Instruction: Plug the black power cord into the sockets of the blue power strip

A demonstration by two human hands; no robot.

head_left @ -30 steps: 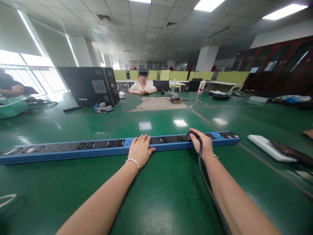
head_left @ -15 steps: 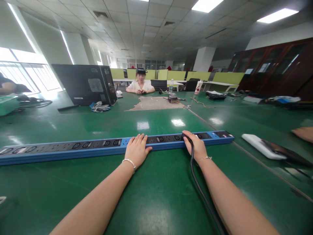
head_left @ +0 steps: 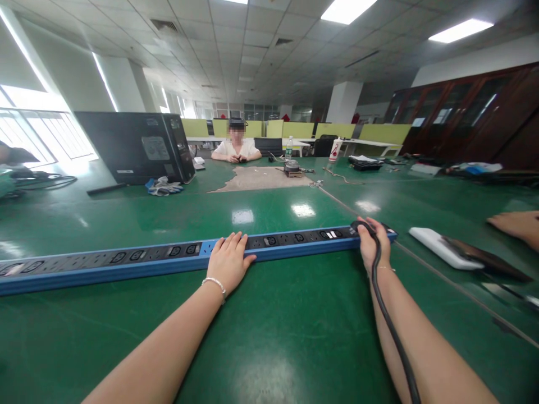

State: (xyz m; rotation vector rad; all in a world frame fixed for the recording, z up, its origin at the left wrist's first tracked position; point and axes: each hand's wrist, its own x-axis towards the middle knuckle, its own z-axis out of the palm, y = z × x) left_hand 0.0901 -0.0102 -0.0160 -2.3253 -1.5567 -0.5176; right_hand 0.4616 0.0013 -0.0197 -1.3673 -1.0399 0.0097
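Note:
A long blue power strip (head_left: pixel 160 268) with a row of black sockets lies across the green table. My left hand (head_left: pixel 227 261) rests on the strip near its middle, fingers stretched over its top beside a blue socket. Near the strip's right end, my right hand (head_left: pixel 374 244) grips a black power plug (head_left: pixel 357 225), its fingers closed round it. From that plug a thick black cable (head_left: pixel 389 320) runs down along my right forearm. The plug is at the strip's top face; whether its pins sit in a socket is hidden.
A black computer case (head_left: pixel 130 146) stands at the back left, with gloves (head_left: pixel 164 186) before it. A white box-like item (head_left: pixel 442 247) lies to the right, near another person's hand (head_left: pixel 514 224). Across the green table (head_left: pixel 269 359) sits a person (head_left: pixel 236 148).
My right hand has moved right along the strip with the plug and cable, from the sockets right of the middle to near the right end. My left hand stays on the strip.

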